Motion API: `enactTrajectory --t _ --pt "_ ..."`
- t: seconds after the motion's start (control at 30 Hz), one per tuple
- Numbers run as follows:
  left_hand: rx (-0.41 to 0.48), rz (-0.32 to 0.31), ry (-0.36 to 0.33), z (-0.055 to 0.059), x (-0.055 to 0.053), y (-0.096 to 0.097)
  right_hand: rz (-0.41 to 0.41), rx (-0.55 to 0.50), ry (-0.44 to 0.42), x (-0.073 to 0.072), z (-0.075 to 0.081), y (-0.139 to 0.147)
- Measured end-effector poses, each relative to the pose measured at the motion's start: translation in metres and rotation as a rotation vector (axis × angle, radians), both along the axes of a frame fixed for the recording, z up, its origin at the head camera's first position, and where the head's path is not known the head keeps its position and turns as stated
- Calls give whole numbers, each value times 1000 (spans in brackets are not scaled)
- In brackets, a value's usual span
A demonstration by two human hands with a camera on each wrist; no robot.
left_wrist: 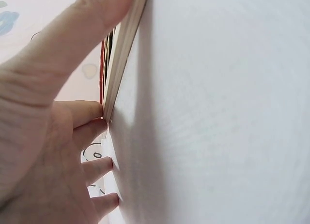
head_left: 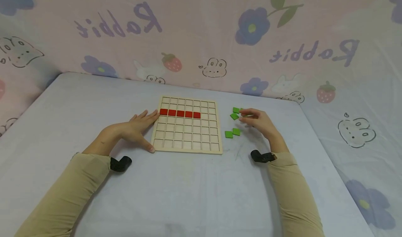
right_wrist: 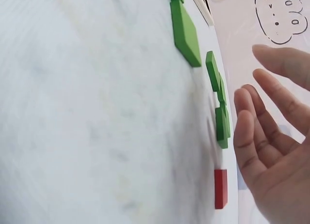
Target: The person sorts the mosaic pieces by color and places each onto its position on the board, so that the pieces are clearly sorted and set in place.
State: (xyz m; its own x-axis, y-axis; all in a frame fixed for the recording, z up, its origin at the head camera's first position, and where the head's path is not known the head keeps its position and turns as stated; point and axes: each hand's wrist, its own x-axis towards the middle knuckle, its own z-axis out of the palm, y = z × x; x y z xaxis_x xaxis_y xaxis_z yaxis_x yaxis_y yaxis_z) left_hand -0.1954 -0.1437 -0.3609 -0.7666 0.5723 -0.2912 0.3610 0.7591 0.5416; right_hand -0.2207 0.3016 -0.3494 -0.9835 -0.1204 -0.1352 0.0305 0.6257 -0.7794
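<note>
Grid board (head_left: 188,128) lies toward the far edge of the table (head_left: 188,195), five red tiles (head_left: 180,113) (one row) inside; the left hand (head_left: 135,128), fingers spread, touches its left edge; the right hand (head_left: 260,122), fingers parted, hovers near green tiles (head_left: 229,134).

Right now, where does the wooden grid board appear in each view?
Head: wooden grid board near the centre, beside the left hand.
Left wrist: its wooden edge, upper left.
Right wrist: a small piece at the top edge, right of centre.
Shared landmark: rabbit-print backdrop, partly visible in all three.
</note>
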Motion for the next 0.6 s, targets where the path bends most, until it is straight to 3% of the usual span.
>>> enactTrajectory --t 0.6 --pt "2 -4 -5 3 1 1 -38 -2 17 6 -9 26"
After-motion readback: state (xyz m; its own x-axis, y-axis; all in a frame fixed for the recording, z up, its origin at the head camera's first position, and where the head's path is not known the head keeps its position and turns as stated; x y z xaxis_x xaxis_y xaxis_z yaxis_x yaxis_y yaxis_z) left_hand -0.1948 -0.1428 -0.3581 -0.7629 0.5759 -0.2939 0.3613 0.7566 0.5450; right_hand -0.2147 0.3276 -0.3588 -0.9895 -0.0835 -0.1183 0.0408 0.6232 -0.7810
